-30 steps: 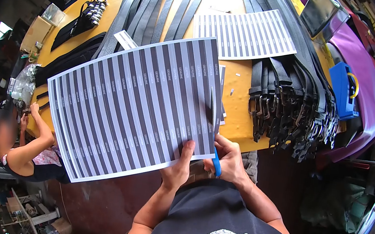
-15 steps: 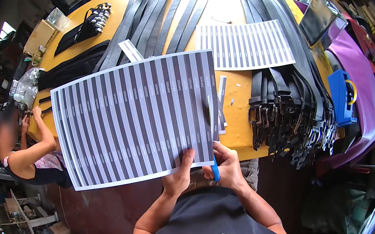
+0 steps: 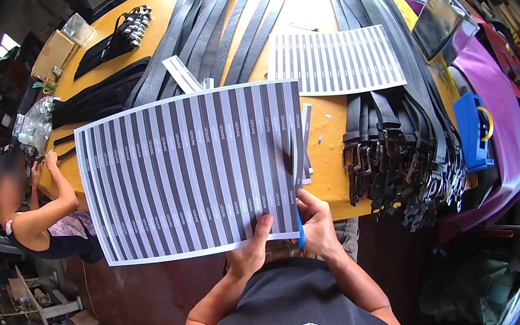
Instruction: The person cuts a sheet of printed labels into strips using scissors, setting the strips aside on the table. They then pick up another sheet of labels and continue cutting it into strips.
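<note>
A large printed sheet [image 3: 181, 172] with dark and pale stripes is held up in front of me. My left hand [image 3: 251, 251] pinches its lower edge, thumb on the printed face, fingers hidden behind. My right hand [image 3: 318, 227] is closed around blue-handled scissors [image 3: 302, 234] at the sheet's right edge. Most of the handle is hidden by the hand and the sheet. A dark blade shows along the rightmost stripe, where a narrow strip [image 3: 299, 164] stands partly apart from the sheet. Narrow cut strips [image 3: 183, 75] lie on the table beyond.
On the yellow table [image 3: 333, 171] lie another striped sheet [image 3: 337, 60], long black belts [image 3: 212, 20] and a pile of buckled belts [image 3: 398, 147]. A blue case [image 3: 473, 133] and a metal can [image 3: 444, 29] stand at the right. Another person [image 3: 52, 215] works at the left edge.
The sheet has shifted slightly right and down. My right hand has moved a little, and less of the blue handle shows. My left hand keeps its pinch.
</note>
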### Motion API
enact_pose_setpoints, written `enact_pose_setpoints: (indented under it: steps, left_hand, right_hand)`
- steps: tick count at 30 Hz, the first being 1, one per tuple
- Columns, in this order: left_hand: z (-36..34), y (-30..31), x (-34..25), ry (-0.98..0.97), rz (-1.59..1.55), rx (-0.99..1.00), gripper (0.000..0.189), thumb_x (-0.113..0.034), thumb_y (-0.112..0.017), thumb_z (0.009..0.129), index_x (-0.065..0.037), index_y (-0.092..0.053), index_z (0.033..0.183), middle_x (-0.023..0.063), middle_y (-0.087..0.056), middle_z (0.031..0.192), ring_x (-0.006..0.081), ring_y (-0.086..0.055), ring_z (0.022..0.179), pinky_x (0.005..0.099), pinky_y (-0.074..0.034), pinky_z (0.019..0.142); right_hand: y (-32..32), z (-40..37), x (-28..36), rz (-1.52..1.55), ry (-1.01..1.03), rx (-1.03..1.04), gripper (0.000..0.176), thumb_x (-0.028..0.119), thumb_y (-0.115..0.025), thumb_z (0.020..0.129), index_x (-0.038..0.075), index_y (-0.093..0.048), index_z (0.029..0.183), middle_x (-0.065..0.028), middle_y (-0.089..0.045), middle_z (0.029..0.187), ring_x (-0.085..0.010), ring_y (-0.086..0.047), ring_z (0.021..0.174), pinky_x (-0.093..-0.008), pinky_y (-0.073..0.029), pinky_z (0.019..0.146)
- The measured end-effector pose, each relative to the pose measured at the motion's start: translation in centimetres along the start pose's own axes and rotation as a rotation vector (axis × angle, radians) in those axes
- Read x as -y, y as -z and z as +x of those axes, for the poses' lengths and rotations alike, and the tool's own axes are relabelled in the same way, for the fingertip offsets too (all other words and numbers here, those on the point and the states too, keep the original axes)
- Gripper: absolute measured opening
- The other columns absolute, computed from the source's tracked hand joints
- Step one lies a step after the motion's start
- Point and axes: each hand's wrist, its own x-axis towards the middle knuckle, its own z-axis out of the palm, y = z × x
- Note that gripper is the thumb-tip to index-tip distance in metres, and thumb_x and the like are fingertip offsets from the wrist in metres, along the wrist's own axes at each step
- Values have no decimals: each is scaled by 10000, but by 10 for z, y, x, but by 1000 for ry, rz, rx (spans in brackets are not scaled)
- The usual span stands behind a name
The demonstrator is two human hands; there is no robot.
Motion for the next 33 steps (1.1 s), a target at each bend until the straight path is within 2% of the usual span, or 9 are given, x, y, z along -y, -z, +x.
enact_pose_setpoints:
  steps: [3,15,27,30,33]
  left_hand:
    - [-1,0,1,-21,-1,3,297,-29,-655,855,40,-535,1118,100,-597,1035,184,-596,905,296,-477,800]
    - [1,-3,-2,-53,-24,-4,266,-33,-645,863,35,-550,1103,99,-603,1025,185,-600,893,299,-483,783]
    - [-1,-3,1,-101,73,-46,242,-58,-670,853,43,-583,1055,111,-628,981,197,-623,835,309,-491,724]
    - [-6,6,9,-14,68,43,418,-16,-649,852,38,-455,1218,109,-532,1149,198,-541,1013,317,-439,884]
    - [-5,5,9,-32,66,34,417,-16,-653,848,40,-459,1214,111,-531,1148,198,-543,1008,318,-441,879]
  right_hand:
    - [2,1,6,22,-93,32,642,43,-776,740,-63,-447,1281,-135,-620,1131,-131,-588,995,-263,-483,874]
    - [3,2,7,9,-15,66,648,39,-761,754,-70,-435,1303,-144,-618,1140,-128,-589,985,-262,-488,863]
    - [3,1,2,78,-24,47,679,29,-795,713,-77,-449,1287,-140,-631,1107,-115,-606,926,-249,-517,796]
    - [2,1,6,101,-44,61,683,17,-798,701,-76,-453,1284,-132,-637,1086,-109,-611,902,-243,-524,768]
    - [0,1,6,86,-20,43,679,7,-797,697,-75,-459,1280,-128,-643,1060,-104,-616,870,-237,-530,729]
